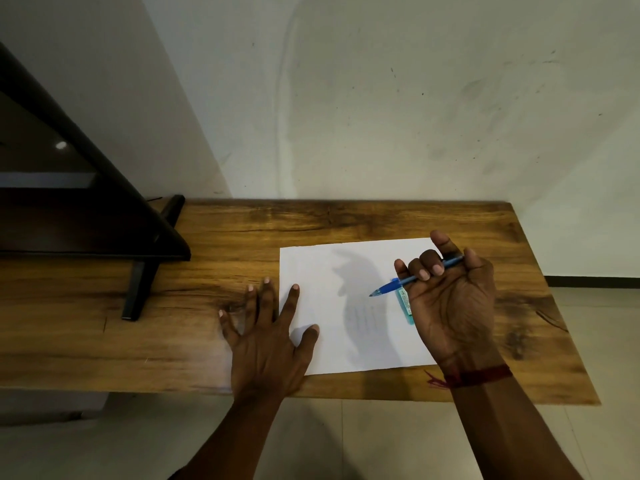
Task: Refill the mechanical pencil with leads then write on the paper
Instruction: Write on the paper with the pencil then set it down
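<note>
A white sheet of paper (332, 271) lies on the wooden table (207, 230). My right hand (450, 299) is raised above the paper's right side, palm up, with its fingers curled around a blue mechanical pencil (389, 287) whose tip points left. Under that hand, on the paper's right edge, lies a teal lead case (406, 303), partly hidden by the palm. My left hand (266, 341) rests flat with spread fingers on the paper's left edge, index finger and thumb on the sheet, the other fingers on the wood.
A dark monitor stand (138, 289) with a slanted black leg occupies the table's left part. The wall (381, 116) rises directly behind the table. The table's right edge ends close to my right wrist, with tiled floor (346, 445) below the front edge.
</note>
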